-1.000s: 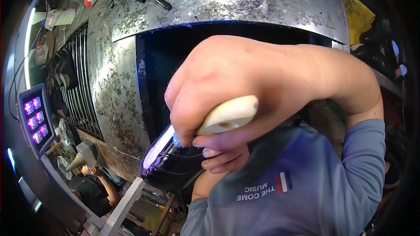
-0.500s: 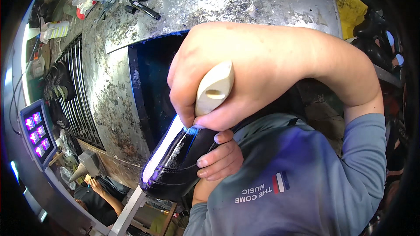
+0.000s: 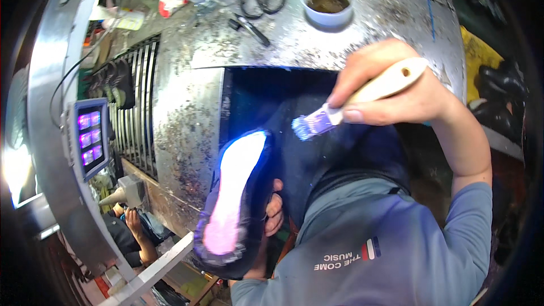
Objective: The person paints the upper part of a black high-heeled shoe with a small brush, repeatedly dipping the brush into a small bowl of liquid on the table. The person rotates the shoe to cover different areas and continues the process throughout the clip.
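My left hand (image 3: pixel 273 215) is closed round the side of a black shoe (image 3: pixel 259 204). Its pale bottom (image 3: pixel 229 192) faces up, glowing white and pinkish in the light, with the toe and heel ends set lengthwise. Only a few left fingers show at the shoe's right side; the rest are behind it. In my right hand (image 3: pixel 419 99) is a flat paintbrush (image 3: pixel 388 84) with a cream handle, pinched near its ferrule. The brush's wet-looking bluish bristles (image 3: pixel 304 128) point left and down, apart from the shoe.
A translucent bowl (image 3: pixel 331 21) of brownish liquid stands on the worn metal bench (image 3: pixel 181 136), near black scissors (image 3: pixel 272 0) and a black marker (image 3: pixel 253 30). Left are a lamp panel (image 3: pixel 90 136), metal bars (image 3: pixel 148 107) and dark shoes (image 3: pixel 120 82). Another person's hand (image 3: pixel 133 224) shows lower left.
My right hand has lifted the paintbrush off the shoe and moved right. The shoe has turned in my left hand, so its pale bottom now faces up. The view has shifted too.
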`<state>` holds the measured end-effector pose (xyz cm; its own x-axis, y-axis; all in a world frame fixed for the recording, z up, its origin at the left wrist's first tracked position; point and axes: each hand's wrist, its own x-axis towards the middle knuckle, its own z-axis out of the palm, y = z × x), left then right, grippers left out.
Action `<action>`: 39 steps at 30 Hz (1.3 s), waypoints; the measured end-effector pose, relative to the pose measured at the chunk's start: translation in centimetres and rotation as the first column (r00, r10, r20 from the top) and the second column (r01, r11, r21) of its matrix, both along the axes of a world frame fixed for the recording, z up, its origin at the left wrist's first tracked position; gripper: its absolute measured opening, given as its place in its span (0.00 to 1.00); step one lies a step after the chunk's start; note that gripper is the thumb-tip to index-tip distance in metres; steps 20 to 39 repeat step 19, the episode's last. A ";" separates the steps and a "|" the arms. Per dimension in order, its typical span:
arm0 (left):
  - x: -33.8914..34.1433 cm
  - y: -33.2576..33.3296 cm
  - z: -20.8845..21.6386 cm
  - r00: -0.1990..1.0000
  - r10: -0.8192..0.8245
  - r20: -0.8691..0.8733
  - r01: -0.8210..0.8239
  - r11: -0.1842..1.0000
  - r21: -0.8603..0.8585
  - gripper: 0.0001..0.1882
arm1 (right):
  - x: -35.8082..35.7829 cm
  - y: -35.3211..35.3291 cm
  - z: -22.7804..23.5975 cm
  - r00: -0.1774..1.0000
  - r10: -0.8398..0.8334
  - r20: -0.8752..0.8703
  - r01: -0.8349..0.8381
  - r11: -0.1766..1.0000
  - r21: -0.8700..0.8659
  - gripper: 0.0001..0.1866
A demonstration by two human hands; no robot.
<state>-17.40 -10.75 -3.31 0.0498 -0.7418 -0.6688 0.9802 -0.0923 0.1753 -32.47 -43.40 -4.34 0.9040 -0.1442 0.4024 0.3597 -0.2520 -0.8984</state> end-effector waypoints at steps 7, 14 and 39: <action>9.4 5.4 4.3 0.611 -0.252 0.751 0.008 0.950 0.312 0.40 | -0.8 -0.4 0.2 0.998 -0.067 0.006 0.067 0.998 0.022 0.10; 25.7 4.6 7.2 0.136 -0.753 0.643 -0.214 0.612 0.761 0.33 | -1.3 -0.9 0.4 0.990 -0.115 -0.079 0.121 0.990 0.076 0.11; 39.5 4.5 4.8 0.105 -0.798 0.594 -0.433 0.501 0.749 0.44 | -1.4 -1.8 0.0 0.973 -0.198 -0.118 0.201 0.980 0.010 0.13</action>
